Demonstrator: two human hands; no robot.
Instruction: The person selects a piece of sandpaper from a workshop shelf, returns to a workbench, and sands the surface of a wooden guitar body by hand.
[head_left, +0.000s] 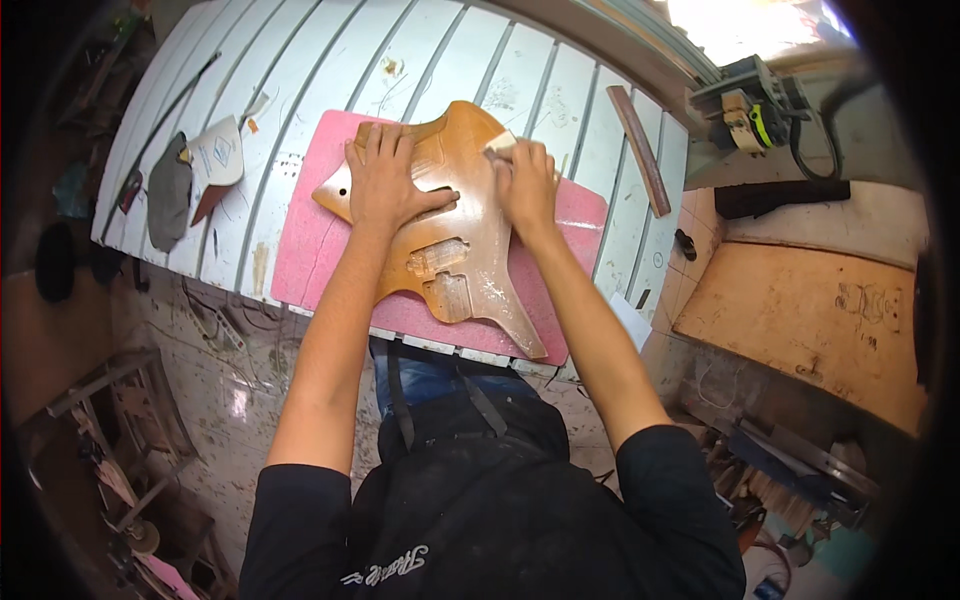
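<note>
A brown wooden electric guitar body [460, 215] lies on a pink foam pad [310, 240], its routed cavities facing up. Pale dusty smears cover its right side and the horn nearest me. My left hand [385, 175] rests flat on the left part of the body, fingers spread and thumb beside a cavity. At the far right edge of the body, my right hand [527, 185] grips a small cream piece of sandpaper [501, 144], pressed against the wood. The fingers hide part of it.
Under the pad is a white slatted table [330, 60]. On its left lie a curled sandpaper sheet [217, 155] and a dark grey cloth [170, 190]; on its right, a dark wooden strip [640, 150]. A machine [745, 115] stands beyond the right corner, a wooden board [800, 310] below.
</note>
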